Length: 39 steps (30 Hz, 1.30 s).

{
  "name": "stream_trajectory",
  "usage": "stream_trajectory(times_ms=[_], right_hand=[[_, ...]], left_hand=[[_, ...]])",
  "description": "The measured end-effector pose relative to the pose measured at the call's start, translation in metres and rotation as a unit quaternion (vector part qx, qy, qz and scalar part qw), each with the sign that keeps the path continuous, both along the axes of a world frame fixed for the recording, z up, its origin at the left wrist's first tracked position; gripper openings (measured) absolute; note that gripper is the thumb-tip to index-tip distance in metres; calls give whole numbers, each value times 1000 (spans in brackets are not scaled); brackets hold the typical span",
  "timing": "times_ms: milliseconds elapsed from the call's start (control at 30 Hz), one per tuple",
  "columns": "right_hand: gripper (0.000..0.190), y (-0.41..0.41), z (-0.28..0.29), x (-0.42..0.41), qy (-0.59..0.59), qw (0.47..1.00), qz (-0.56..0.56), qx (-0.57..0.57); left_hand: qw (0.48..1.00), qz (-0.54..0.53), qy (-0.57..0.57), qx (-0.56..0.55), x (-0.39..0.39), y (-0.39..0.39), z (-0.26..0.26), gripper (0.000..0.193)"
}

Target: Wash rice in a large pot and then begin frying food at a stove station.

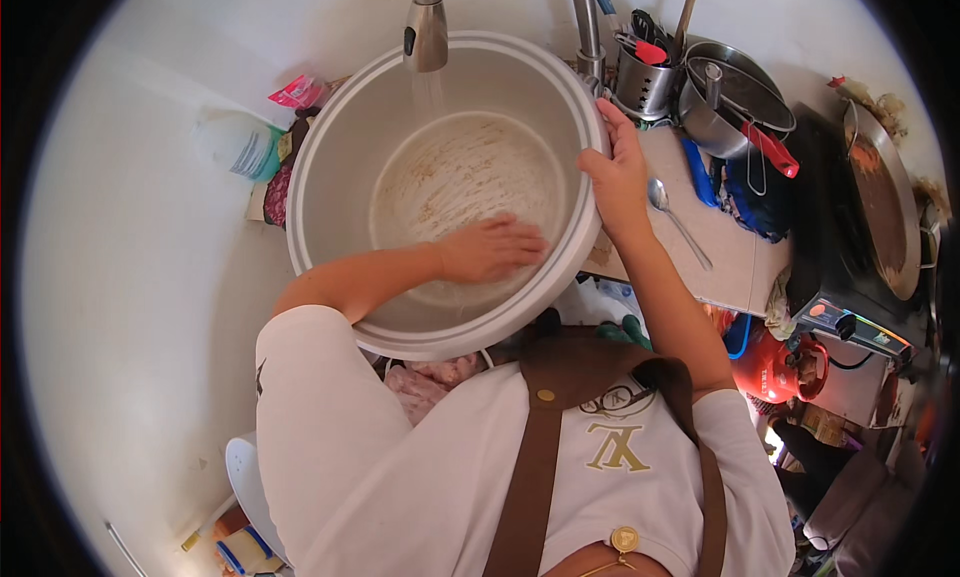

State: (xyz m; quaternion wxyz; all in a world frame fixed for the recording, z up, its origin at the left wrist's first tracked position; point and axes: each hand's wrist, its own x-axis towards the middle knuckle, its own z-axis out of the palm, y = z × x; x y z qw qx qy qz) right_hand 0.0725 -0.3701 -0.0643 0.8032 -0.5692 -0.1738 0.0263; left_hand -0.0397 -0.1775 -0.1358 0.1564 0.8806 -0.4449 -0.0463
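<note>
A large, round, pale basin (330, 179) is tilted towards me under the faucet's metal spray head (429, 41). Water runs from the spray head into the basin's far side. Brownish streaks and a wet film mark the basin's bottom (469, 164). My left hand (491, 248) reaches inside, flat and slightly blurred, over the near part of the bottom; it holds nothing, and its palm is hidden. With thumb and fingers, my right hand (619, 168) grips the basin's right rim. A brown apron hangs over my white shirt.
Right of the basin, a metal spoon (679, 221) lies on the tiled counter (675, 277). Behind it stand a perforated utensil holder (645, 86) and a metal pot (701, 116) with a red-handled strainer. Further right, a wide pan (885, 202) sits on a stove. A red gas cylinder (772, 367) is below.
</note>
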Motion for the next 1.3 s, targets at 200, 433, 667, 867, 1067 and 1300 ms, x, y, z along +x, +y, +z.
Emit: stream_trajectory(times_ms=[200,433,667,867,1067,1300], right_hand=[[60,-1,-2,3,-10,1000,0,-8],[60,-3,-5,1,-5,999,-17,-36],[60,0,-1,-1,-3,1000,-21,-22],[60,1,-3,-7,0,1000,-22,-13],[59,7,-1,-14,18,999,-31,17],[58,5,-4,-13,-3,999,-52,14]], left_hand=[[920,371,-76,-102,37,6,-2,16],[990,82,110,-40,-16,-25,9,16],[858,241,254,376,-70,52,24,19],[736,413,114,525,-39,104,24,23],[801,221,313,459,-42,85,17,27],[723,416,410,369,-36,45,37,18]])
